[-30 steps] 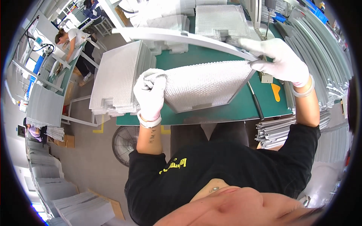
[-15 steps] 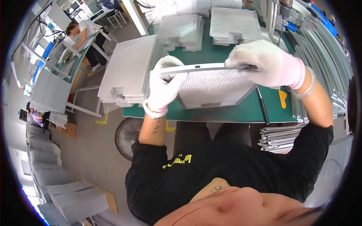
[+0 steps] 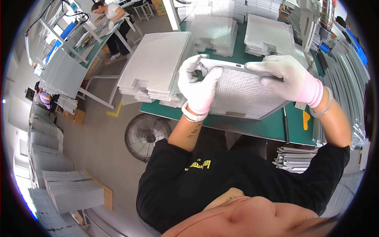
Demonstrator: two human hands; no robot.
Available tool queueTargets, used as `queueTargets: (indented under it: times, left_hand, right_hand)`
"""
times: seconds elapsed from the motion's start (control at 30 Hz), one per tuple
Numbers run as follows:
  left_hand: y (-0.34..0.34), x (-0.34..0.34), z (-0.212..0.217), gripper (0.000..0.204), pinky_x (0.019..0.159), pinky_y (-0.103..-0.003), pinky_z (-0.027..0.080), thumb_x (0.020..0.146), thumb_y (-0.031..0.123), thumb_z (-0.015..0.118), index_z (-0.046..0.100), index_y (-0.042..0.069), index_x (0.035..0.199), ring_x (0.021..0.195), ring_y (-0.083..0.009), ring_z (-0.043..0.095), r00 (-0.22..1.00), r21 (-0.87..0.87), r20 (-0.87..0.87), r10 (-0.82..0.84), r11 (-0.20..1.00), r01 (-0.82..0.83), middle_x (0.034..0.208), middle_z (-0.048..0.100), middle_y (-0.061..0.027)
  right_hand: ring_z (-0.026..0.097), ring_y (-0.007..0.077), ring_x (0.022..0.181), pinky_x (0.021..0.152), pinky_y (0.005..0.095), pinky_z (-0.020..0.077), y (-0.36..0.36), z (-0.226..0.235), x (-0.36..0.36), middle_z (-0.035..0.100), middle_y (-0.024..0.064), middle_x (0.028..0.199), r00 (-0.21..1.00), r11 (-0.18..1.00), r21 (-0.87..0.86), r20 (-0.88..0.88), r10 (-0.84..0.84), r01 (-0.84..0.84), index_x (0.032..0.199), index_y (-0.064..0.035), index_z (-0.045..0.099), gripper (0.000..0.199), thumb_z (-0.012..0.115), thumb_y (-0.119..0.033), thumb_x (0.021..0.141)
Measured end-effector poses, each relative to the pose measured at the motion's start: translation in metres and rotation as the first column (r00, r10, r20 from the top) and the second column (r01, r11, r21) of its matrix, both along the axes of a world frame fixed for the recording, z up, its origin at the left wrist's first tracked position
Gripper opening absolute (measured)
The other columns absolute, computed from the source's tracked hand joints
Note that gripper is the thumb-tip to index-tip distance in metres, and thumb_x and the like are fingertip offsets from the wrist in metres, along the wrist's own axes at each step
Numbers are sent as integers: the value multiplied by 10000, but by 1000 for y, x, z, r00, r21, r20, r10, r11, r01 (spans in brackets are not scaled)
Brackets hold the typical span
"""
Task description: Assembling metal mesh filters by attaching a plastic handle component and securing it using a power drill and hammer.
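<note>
Factory assembly floor, green-topped workbench [image 3: 252, 126] with stacks of metal mesh filter panels [image 3: 158, 67] along its far edge and left corner, bundled metal frames [image 3: 347, 79] at right, floor fan [image 3: 145, 136], another worker [image 3: 112, 19] at a neighbouring bench

White knit gloves on left hand [image 3: 196, 87] and right hand [image 3: 285, 76], the right with a pink cuff. Silver-grey mesh panel [image 3: 244, 93] at centre, fine diamond weave, pale metal frame. Dark green mat on the table [image 3: 252, 127], with an orange tool [image 3: 306, 119] at right. Silvery stack of mesh sheets [image 3: 156, 67] at upper centre-left, same diamond pattern. Black shirt [image 3: 221, 177] with a yellow print, lower centre. Grey wire-grille fan [image 3: 145, 135] on a dull grey-beige floor [image 3: 94, 146]. Blue bins [image 3: 357, 51] at upper right.
</note>
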State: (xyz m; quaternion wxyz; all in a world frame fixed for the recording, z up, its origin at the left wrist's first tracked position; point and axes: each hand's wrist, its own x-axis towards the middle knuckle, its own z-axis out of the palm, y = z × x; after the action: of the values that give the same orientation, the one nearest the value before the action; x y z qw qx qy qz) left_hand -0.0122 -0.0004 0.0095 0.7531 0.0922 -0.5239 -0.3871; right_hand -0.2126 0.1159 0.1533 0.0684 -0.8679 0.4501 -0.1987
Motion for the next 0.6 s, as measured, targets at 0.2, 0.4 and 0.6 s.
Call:
queueTargets:
  times: [0.2, 0.4, 0.6]
  left_hand:
    - [-3, 3, -8, 454, 811, -311, 542, 815, 43, 807, 650, -72, 1225, 889, -202, 669, 880, -112, 297, 370, 929, -353, 1076, 706, -160]
    - [-10, 2, -6, 335, 798, -311, 547, 887, 10, 701, 663, -84, 1207, 863, -231, 684, 846, -257, 200, 495, 860, -442, 996, 696, -157]
    - [-8, 2, -9, 310, 765, -272, 531, 880, -24, 696, 689, -57, 1188, 846, -166, 656, 898, -162, 171, 405, 911, -380, 995, 696, -120]
  right_hand:
    - [594, 362, 798, 758, 421, 496, -4, -5, -2, 595, 176, 841, 1000, 998, -57, -11, -24, 23, 1336, -53, 633, 521, 634, 19, 819]
    - [606, 341, 807, 752, 406, 496, -5, -1, 1, 624, 169, 887, 999, 999, -32, -19, -36, 35, 1321, -34, 643, 538, 644, 51, 789]
    - [611, 333, 794, 732, 406, 500, -4, -1, 2, 627, 167, 871, 1000, 999, -35, 2, -19, 19, 1294, -9, 653, 512, 646, 55, 786]
